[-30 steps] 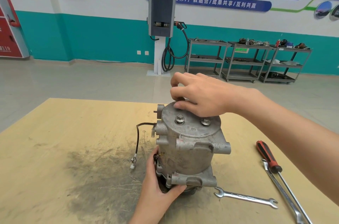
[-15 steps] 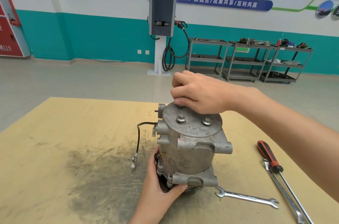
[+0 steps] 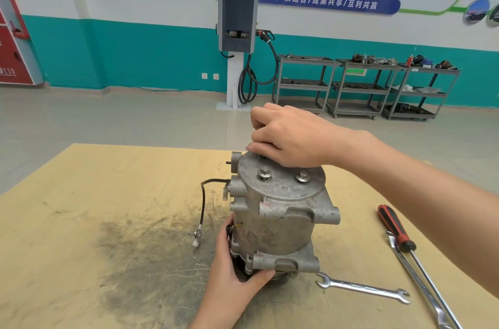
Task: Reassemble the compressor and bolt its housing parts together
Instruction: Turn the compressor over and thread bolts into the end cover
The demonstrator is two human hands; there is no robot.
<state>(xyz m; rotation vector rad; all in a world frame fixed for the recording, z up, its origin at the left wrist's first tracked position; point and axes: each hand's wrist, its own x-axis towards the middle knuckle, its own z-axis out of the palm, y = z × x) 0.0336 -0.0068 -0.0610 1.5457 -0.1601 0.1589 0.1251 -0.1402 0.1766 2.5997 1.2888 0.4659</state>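
Right hand (image 3: 291, 137) has barely shifted over the last second: same spot on the far rim of the end cover, fingertips curled down onto something at the back edge, thumb and index re-set slightly. Looks like finger-threading a rear bolt (image 3: 262, 157), though its head is mostly hidden under the fingers, so I can't confirm it's actually pinched. Compressor (image 3: 280, 210) hasn't moved; it stands on end mid-surface (image 3: 108, 193), cover up.

Two bolts (image 3: 264, 174) already sit in the near side of the cover, heads proud, probably hand-started only. So my read: bolts are going in one at a time by hand, tightening yet to come.

Left hand (image 3: 232, 272) wraps the lower housing flange from the near-left, thumb across the front, bracing the body against twist. Grip there is closed on the casting.

Black lead with white connector (image 3: 196, 239) hangs off the left side, clear of both hands. Open-end spanner (image 3: 361, 288) lies just right of the base; screwdriver (image 3: 395, 229) and a second spanner (image 3: 421, 285) sit further right, none touched.
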